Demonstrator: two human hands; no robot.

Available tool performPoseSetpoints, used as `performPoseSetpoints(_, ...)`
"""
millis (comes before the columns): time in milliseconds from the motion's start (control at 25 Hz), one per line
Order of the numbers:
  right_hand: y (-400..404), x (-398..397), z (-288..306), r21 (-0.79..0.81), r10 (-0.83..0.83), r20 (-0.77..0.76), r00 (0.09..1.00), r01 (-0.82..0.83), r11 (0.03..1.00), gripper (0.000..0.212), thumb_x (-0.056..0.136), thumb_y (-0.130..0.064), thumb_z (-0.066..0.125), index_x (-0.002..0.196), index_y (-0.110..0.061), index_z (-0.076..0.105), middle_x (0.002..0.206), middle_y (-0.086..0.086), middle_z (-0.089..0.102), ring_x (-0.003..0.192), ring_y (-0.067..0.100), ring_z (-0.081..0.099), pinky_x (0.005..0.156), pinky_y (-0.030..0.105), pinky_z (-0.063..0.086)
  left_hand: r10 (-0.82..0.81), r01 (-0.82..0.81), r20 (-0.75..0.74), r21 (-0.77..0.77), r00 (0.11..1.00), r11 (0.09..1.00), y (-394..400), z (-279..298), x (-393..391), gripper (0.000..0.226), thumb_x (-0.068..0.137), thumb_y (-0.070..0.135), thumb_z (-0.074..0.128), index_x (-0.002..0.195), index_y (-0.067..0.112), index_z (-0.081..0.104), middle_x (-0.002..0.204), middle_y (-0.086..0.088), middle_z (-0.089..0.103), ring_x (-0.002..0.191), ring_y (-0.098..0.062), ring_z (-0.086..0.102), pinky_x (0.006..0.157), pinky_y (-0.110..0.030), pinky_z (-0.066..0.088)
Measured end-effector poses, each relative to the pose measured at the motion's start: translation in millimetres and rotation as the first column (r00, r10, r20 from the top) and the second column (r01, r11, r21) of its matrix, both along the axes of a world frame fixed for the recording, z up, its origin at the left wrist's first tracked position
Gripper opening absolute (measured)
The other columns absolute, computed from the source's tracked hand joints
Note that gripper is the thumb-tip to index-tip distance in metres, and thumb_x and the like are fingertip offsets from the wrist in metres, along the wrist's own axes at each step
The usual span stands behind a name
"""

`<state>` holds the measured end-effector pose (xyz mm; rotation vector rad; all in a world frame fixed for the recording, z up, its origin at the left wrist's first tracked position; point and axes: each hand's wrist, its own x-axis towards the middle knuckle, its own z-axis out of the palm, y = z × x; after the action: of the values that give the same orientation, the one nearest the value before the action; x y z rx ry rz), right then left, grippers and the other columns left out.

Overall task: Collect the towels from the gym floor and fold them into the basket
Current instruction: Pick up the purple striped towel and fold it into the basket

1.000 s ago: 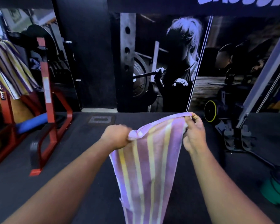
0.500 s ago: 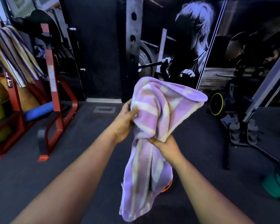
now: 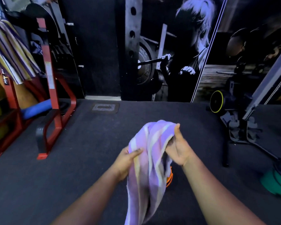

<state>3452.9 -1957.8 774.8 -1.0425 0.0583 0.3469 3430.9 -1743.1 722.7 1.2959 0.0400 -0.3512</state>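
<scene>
You hold the purple towel with pale yellow and white stripes (image 3: 150,159) bunched in the air between both hands, above the dark gym floor (image 3: 88,143).

Your left hand (image 3: 126,161) grips its left edge, thumb on top; your right hand (image 3: 178,148) clasps the gathered top fold. A second striped towel (image 3: 11,51) drapes over the red metal rack (image 3: 52,82).

A towel (image 3: 146,163) hangs at near centre between 2 hands, left hand (image 3: 126,161) nearer, right hand (image 3: 178,148) farther. A rack (image 3: 50,88) stands far left, a second towel (image 3: 11,51) draped on it.
</scene>
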Motion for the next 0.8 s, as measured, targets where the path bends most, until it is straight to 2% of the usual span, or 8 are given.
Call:
performPoseSetpoints(80,-3,-22,-36,-0.296,0.122,-0.125,0.985,-0.154,0.943,0.075,0.093,-0.073,0.035,0.128,-0.011,0.059,0.112,0.013,0.072,0.097,0.021,0.073,0.083,0.039,0.058,0.014,-0.016,-0.024,-0.063,1.0,0.998,9,12,10,0.028,0.096,0.012,0.066,0.121,-0.001,0.068,0.118,-0.027,0.07,0.108,-0.039,0.069,0.097,-0.05,0.055)
performPoseSetpoints(160,-1,-41,-61,-0.485,0.23,-0.197,0.953,-0.298,0.822,0.041,0.097,-0.05,0.059,0.11,-0.012,0.065,0.089,0.013,0.066,0.064,0.016,0.065,0.061,0.029,0.054,-0.006,0.003,-0.037,-0.075,0.999,0.997,14,24,18,0.029,0.095,0.01,0.065,0.122,-0.002,0.067,0.117,-0.026,0.07,0.104,-0.036,0.07,0.092,-0.046,0.057)
performPoseSetpoints(280,-1,-38,-63,-0.465,-0.058,-0.085,0.995,0.012,0.885,0.008,0.094,-0.02,0.068,0.089,-0.014,0.071,0.086,0.009,0.068,0.074,0.018,0.061,0.067,0.03,0.045,-0.06,0.058,-0.023,-0.073,0.998,0.996,22,32,31,0.028,0.094,0.007,0.067,0.122,0.004,0.066,0.114,-0.018,0.073,0.1,-0.028,0.072,0.086,-0.039,0.059)
performPoseSetpoints(440,-19,-7,-48,-0.72,-0.27,0.264,0.926,0.376,0.583,0.03,0.091,-0.01,0.05,0.063,-0.02,0.044,0.063,-0.001,0.039,0.062,0.015,0.036,0.057,0.033,0.028,-0.187,0.168,-0.017,0.532,0.982,0.83,46,32,54,0.026,0.091,0.016,0.074,0.116,0.011,0.069,0.107,-0.01,0.077,0.093,-0.023,0.075,0.082,-0.041,0.061)
performPoseSetpoints(520,-27,4,-43,-0.801,-0.315,0.268,0.91,0.393,0.452,0.027,0.092,-0.009,0.045,0.065,-0.012,0.046,0.066,0.0,0.04,0.065,0.017,0.039,0.059,0.034,0.029,-0.109,0.082,0.007,0.612,0.994,0.787,49,44,60,0.018,0.093,0.019,0.073,0.106,0.006,0.073,0.094,-0.012,0.078,0.074,-0.019,0.073,0.065,-0.031,0.059)
performPoseSetpoints(640,-39,13,-13,-0.33,-0.558,0.155,0.815,0.576,0.748,0.021,0.099,-0.022,0.054,0.088,-0.007,0.064,0.084,0.008,0.065,0.074,0.02,0.064,0.065,0.03,0.049,0.069,-0.068,-0.017,0.071,0.997,0.995,52,67,72,0.037,0.094,0.037,0.068,0.11,0.003,0.07,0.095,-0.017,0.076,0.078,-0.024,0.073,0.071,-0.036,0.062)
performPoseSetpoints(720,-55,15,3,-0.028,-0.44,0.066,0.896,0.442,0.896,0.042,0.098,-0.047,0.057,0.112,-0.008,0.065,0.106,0.008,0.075,0.094,0.018,0.073,0.084,0.035,0.057,-0.023,0.025,-0.057,0.031,0.998,0.999,56,63,69,0.056,0.082,0.058,0.07,0.108,0.009,0.071,0.09,-0.018,0.074,0.079,-0.029,0.071,0.072,-0.039,0.06)
performPoseSetpoints(800,-61,-2,1,-0.493,-0.101,0.094,0.99,0.134,0.86,0.037,0.094,-0.045,0.065,0.102,-0.009,0.069,0.094,0.0,0.079,0.088,0.013,0.075,0.082,0.036,0.056,-0.123,0.13,-0.044,0.362,0.992,0.923,57,38,60,0.071,0.069,0.066,0.082,0.099,0.003,0.072,0.082,-0.02,0.071,0.074,-0.03,0.066,0.071,-0.04,0.053)
